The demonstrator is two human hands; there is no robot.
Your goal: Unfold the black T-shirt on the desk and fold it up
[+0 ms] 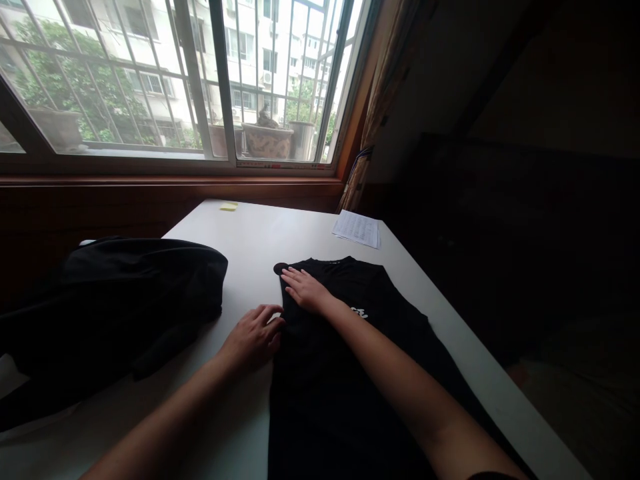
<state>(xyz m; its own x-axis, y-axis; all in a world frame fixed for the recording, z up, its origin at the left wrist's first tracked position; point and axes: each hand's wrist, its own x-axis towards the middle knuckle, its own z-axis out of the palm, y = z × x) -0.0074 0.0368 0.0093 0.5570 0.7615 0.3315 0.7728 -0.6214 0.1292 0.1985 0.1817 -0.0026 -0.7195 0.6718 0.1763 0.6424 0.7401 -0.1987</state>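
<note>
A black T-shirt (340, 373) lies spread on the white table, its neckline at the far end and a small white print on the chest. My right hand (306, 290) rests flat on its upper left part, fingers stretched out near the shoulder. Just beyond those fingertips, a small rounded black piece (280, 269) sticks out past the shirt's edge; I cannot make out what it is. At the left edge of the shirt, my left hand (254, 335) has its fingers curled, with the tips closed on the fabric. My right forearm covers part of the print.
Another dark garment (125, 293) lies heaped on the left of the white table (265, 230). Printed papers (357, 228) sit by the far right corner, and a yellow sticky note (229, 207) near the far edge. Beyond is a barred window (165, 73) with a curtain (367, 147) beside it.
</note>
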